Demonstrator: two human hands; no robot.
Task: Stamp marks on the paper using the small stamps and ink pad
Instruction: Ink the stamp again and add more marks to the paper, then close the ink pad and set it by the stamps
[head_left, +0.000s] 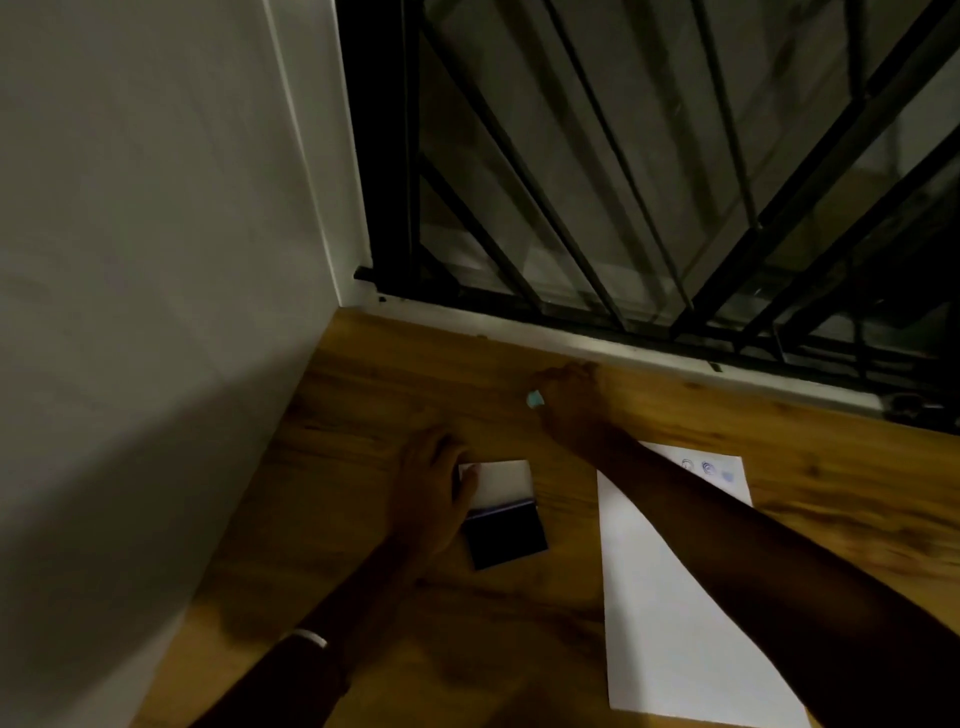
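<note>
An open ink pad lies on the wooden table, its white lid (503, 480) flipped back and its dark pad (506, 540) toward me. My left hand (434, 491) rests flat against the lid's left edge, thumb on the lid. A white sheet of paper (670, 639) lies to the right, with three bluish stamp marks (707, 469) near its far edge. My right hand (569, 402) reaches across the paper to the far side of the table, fingers closed around a small light-blue stamp (535, 400). My right forearm hides part of the paper.
A white wall (156, 260) bounds the table (363, 395) on the left. A window with a black metal grille (623, 182) and white sill (597, 340) runs along the far edge. A pale band sits on my left wrist (310, 638).
</note>
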